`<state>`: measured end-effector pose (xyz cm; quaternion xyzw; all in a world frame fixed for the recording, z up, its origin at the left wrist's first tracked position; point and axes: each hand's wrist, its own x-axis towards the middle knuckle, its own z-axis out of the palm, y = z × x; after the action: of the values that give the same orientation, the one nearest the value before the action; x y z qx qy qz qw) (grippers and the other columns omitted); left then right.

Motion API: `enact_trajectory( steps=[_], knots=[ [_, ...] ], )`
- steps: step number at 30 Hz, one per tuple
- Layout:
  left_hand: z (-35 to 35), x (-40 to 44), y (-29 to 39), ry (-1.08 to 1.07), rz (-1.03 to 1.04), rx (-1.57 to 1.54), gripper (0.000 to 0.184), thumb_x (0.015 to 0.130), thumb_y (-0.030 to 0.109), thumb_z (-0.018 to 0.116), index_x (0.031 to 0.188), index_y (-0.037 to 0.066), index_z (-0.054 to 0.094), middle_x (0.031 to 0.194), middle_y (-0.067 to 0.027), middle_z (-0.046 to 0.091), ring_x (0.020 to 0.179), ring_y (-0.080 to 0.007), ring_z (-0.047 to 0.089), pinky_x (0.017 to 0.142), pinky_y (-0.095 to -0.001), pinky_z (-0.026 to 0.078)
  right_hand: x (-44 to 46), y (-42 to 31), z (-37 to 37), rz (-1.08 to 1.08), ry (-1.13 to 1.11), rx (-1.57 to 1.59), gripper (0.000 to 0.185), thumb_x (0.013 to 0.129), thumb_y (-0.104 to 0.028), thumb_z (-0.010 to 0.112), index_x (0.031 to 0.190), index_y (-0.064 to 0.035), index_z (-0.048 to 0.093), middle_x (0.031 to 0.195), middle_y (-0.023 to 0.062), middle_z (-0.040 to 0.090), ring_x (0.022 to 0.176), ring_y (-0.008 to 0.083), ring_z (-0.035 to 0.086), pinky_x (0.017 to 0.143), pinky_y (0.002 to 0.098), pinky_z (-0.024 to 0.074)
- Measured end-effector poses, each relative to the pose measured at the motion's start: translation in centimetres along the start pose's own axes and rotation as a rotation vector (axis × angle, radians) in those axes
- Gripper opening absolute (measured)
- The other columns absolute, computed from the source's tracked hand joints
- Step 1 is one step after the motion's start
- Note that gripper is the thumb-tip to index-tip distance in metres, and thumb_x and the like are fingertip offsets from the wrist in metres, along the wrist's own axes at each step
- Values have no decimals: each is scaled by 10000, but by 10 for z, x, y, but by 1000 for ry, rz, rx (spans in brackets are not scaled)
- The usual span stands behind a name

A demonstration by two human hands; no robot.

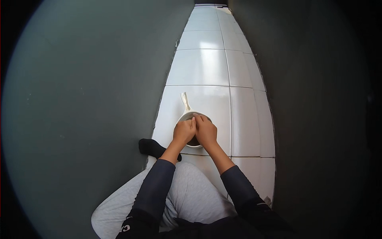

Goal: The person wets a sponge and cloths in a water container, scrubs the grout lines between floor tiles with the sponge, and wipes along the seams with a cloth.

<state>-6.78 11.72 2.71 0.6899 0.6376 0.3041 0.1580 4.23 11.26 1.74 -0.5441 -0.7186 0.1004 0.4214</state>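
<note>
Here, left hand (185,131) and right hand (206,130) meet over one dipper (188,110).
Both curl inward, grip unclear; one handle (185,101) lies beyond.

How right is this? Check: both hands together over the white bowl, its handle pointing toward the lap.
Handle misread: the head view shows it pointing away from the lap. Left hand and right hand are together over the white bowl.

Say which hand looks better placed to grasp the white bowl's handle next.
Probably the left hand: it sits over the left side of the white bowl, roughly in line with the handle, which points away and slightly left. The right hand is over the right side and would have to reach across.
</note>
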Motion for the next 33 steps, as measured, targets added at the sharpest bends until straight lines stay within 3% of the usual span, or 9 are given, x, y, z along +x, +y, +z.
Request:
enact_trajectory(
  steps=[10, 11, 14, 16, 19, 24, 27, 30, 33],
  knots=[
    [-19, 9, 26, -8, 6, -22, 442, 933, 304, 440, 687, -8, 632, 605, -238, 570, 538, -394, 574, 537, -449, 447, -1, -2, -25, -66, 131, 190, 399, 826, -74, 586, 1220, -133, 565, 1129, 138, 618, 948, 299, 628, 734, 359, 526],
    [-21, 10, 27, -14, 13, 43, 440, 932, 323, 429, 712, 12, 649, 609, -219, 588, 564, -391, 590, 569, -450, 470, -4, -1, -33, 9, -7, 146, 479, 814, -69, 606, 1280, -146, 521, 1166, 161, 598, 972, 299, 625, 744, 344, 529],
    [-30, 8, 41, -103, -7, 107, 425, 931, 341, 417, 761, 41, 667, 656, -199, 627, 635, -376, 624, 625, -445, 501, -12, 5, -57, 121, 14, 292, 494, 830, -103, 596, 1310, -144, 488, 1175, 134, 597, 1087, 300, 581, 756, 356, 528],
    [-26, 5, 41, -80, 33, 248, 341, 914, 319, 464, 914, 26, 640, 799, -199, 640, 748, -366, 624, 681, -451, 499, -25, 8, -91, 228, 47, 445, 514, 836, -119, 615, 1328, -125, 468, 1194, 134, 593, 979, 261, 623, 757, 325, 527],
    [-25, -1, 39, -140, 121, 384, 384, 830, 188, 533, 1159, -4, 480, 1017, -195, 530, 962, -380, 535, 778, -466, 474, -72, 29, -148, 352, 23, 530, 513, 863, -128, 592, 1349, -102, 428, 1223, 94, 580, 1036, 236, 603, 761, 316, 520],
    [-28, -4, 27, -64, 220, 302, 556, 756, 26, 486, 1292, -14, 343, 1172, -234, 475, 1085, -418, 473, 894, -462, 431, -184, 68, -238, 595, -77, 275, 422, 872, -155, 586, 1261, -72, 445, 1209, 74, 591, 1072, 242, 587, 826, 347, 472],
    [-39, -16, 47, -66, 111, 158, 577, 769, 13, 477, 1322, 0, 312, 1255, -276, 450, 1088, -419, 513, 917, -445, 429, -245, 83, -268, 678, -140, 231, 437, 865, -180, 597, 1258, -69, 444, 1195, 101, 592, 1067, 270, 583, 849, 353, 460],
    [-45, -31, 69, -63, 86, 2, 551, 797, 41, 497, 1318, 5, 323, 1213, -272, 489, 1071, -408, 528, 905, -419, 439, -282, 78, -283, 761, -380, 59, 460, 846, -203, 612, 1253, -63, 450, 1181, 134, 584, 1054, 308, 575, 872, 363, 455],
    [-48, -48, 87, -15, 141, -74, 520, 824, 55, 501, 1320, 18, 348, 1199, -242, 518, 1102, -368, 531, 937, -401, 422, -306, 77, -276, 532, -419, -117, 473, 808, -223, 639, 1228, -65, 490, 1125, 166, 589, 1038, 321, 570, 874, 389, 459]
  ],
)
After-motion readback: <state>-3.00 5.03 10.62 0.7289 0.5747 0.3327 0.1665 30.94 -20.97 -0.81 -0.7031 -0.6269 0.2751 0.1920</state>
